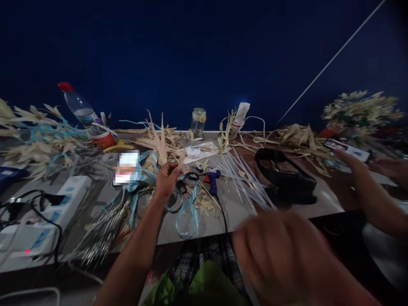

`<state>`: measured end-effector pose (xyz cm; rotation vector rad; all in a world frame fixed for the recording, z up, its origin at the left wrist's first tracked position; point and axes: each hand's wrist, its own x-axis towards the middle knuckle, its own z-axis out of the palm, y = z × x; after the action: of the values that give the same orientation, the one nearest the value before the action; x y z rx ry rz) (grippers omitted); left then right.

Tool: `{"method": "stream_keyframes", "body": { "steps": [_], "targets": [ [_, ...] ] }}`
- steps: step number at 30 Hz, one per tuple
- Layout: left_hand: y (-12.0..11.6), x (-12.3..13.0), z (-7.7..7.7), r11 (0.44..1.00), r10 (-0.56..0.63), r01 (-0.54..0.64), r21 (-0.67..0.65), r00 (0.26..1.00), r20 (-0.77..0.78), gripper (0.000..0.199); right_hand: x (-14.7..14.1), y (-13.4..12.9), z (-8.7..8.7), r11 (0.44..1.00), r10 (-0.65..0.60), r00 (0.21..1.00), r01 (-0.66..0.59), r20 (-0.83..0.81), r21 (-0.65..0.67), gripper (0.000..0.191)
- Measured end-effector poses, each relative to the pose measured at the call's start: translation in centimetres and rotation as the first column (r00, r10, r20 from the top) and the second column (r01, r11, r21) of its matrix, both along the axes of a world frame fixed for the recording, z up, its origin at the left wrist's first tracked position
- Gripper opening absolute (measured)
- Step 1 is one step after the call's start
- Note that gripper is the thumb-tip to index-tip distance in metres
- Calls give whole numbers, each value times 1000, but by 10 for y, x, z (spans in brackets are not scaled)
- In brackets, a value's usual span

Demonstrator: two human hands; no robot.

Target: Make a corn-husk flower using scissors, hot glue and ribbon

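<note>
My left hand (pixel 167 180) is over the middle of the table, thumb and fingers pinched on a small piece of dried corn husk (pixel 181 160). Just right of it lie black-handled scissors (pixel 191 175) and a blue and red hot glue gun (pixel 212 182) with a black cord. Light blue ribbon (pixel 188 219) loops on the table below. Close to the camera, my right hand (pixel 277 255) is blurred in front of the table edge. Its fingers are curled in, and whatever they may hold is hidden.
Dried husks (pixel 162 142), clear glue sticks (pixel 244 178), wire stems (pixel 105 229) and a white power strip (pixel 60 212) cover the table. A black headset (pixel 285 176) sits at right. Beyond it another person's hand (pixel 347 159) is at a phone (pixel 349 149). A bottle (pixel 79 106) leans back left.
</note>
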<state>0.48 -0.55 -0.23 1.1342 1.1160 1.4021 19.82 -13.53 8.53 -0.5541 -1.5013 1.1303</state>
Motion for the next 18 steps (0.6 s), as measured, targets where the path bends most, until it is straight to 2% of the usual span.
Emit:
{"method": "stream_keyframes", "body": {
  "steps": [1,2,3,4,5,7,9,11,13,15,18],
  "targets": [
    [0,0,1,1000,2,-2,0,1000,-6,21,4,12,-4,998,-45,999,44,-10,-45,46],
    [-1,0,1,1000,1,-1,1,1000,-18,21,9,26,-10,982,-149,988,151,26,-113,43],
    [-1,0,2,1000,-3,3,5,1000,-31,21,13,41,-17,940,-267,952,291,147,-177,38],
    [-1,0,2,1000,-7,7,12,999,-42,20,17,56,-26,884,-345,880,422,326,-202,37],
    [-1,0,2,1000,-13,14,22,999,-49,20,20,69,-36,834,-367,773,520,517,-185,40],
    [-1,1,1,999,-31,33,35,998,-50,21,22,88,-54,782,-303,499,617,812,-88,47],
    [-1,2,1,998,-44,45,34,998,-46,21,19,98,-68,744,-191,263,667,946,-36,51],
    [-1,3,2,998,-53,54,26,997,-48,22,13,101,-76,737,-150,130,675,980,24,57],
    [-2,3,3,999,-47,48,24,998,-50,21,8,102,-80,744,-139,48,664,989,72,60],
    [-3,3,5,999,-41,42,23,998,-50,21,5,104,-82,752,-122,7,653,992,88,58],
    [-3,3,5,999,-46,46,24,999,-30,21,6,108,-85,739,-104,33,672,994,55,49]
  ]
}}
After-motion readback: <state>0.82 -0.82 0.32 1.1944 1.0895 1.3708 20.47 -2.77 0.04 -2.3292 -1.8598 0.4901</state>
